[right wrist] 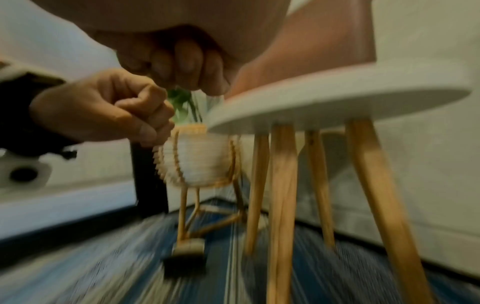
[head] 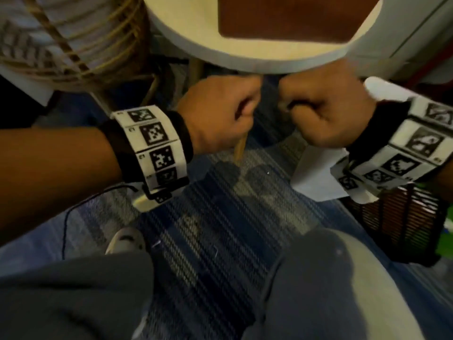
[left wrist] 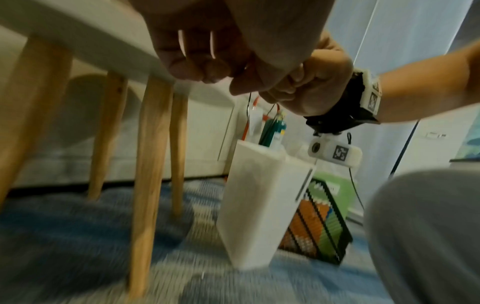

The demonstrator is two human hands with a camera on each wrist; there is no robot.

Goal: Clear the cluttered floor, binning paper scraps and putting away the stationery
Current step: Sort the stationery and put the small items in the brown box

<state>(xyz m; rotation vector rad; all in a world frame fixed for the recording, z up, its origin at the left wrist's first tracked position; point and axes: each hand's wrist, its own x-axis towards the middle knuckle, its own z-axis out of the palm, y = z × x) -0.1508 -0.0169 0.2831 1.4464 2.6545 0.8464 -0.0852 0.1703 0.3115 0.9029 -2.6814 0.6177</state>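
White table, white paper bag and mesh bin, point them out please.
White table (right wrist: 337, 102), right wrist view, on its rim.
White paper bag (left wrist: 257, 205), left wrist view, on its front face.
Mesh bin (head: 397, 217), head view, on its wire wall.

Two hands: left hand (head: 218, 111) and right hand (head: 326, 114). Two wrist bands (head: 153, 148). One round white table (head: 257, 52) on four wooden legs (right wrist: 283, 205). One white bin (left wrist: 259, 205). One black mesh basket (head: 397, 217). One woven plant stand (right wrist: 197, 158). Two knees in grey trousers (head: 331, 285).
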